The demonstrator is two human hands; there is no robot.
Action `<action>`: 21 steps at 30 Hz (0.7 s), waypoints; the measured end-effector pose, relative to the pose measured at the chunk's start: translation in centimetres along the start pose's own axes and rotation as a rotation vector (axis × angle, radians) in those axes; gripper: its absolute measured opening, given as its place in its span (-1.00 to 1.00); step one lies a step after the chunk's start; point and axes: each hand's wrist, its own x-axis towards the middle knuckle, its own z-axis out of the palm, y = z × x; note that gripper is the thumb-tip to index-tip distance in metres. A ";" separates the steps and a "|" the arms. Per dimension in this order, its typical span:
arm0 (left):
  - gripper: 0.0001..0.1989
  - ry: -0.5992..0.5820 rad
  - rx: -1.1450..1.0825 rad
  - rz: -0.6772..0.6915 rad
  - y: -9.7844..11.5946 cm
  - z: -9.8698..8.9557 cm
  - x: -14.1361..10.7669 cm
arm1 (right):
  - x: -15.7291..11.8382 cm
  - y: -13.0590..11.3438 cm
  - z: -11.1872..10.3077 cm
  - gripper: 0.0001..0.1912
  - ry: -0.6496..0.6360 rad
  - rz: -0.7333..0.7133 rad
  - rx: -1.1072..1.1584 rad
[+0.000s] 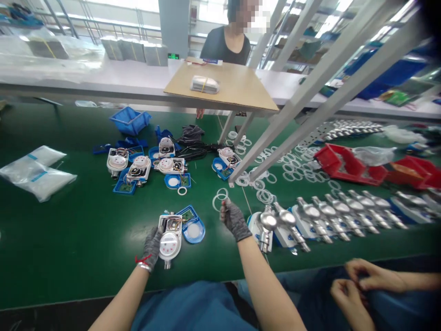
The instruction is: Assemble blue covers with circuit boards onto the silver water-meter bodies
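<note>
My left hand, in a grey glove, is closed on the left edge of an opened white meter. The meter lies on the green table with its round dial face up and wiring exposed above. Its blue cover, with a circuit board inside, is folded out to the right. Over to the right, my gloved right hand has its fingertips pinched at a translucent sealing ring. Another ring overlaps that one. A loose white ring lies beyond the meter.
More opened meters lie farther back, near a blue bin. Metal posts rise beside scattered rings. Meters with silver bodies line the right, before red bins. A neighbour's hands are at lower right; another person stands opposite.
</note>
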 end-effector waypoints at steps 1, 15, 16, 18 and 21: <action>-0.25 -0.019 -0.013 0.004 -0.3 0.0 0.2 | -1.5 1.6 2.0 -0.53 -0.159 0.121 0.086; -0.63 0.018 0.891 0.505 1.4 -1.2 -4.6 | -7.5 13.0 13.3 -0.72 0.071 -0.274 -0.673; -0.62 -0.006 0.917 0.489 1.4 -1.3 -5.1 | -7.6 12.9 13.4 -0.76 0.071 -0.265 -0.665; -0.61 -0.020 0.893 0.455 1.1 -1.5 -5.5 | -8.0 12.8 13.9 -0.80 0.058 -0.247 -0.637; -0.59 -0.057 0.723 0.405 0.7 -2.1 -4.8 | -8.5 12.8 14.5 -0.85 0.048 -0.235 -0.567</action>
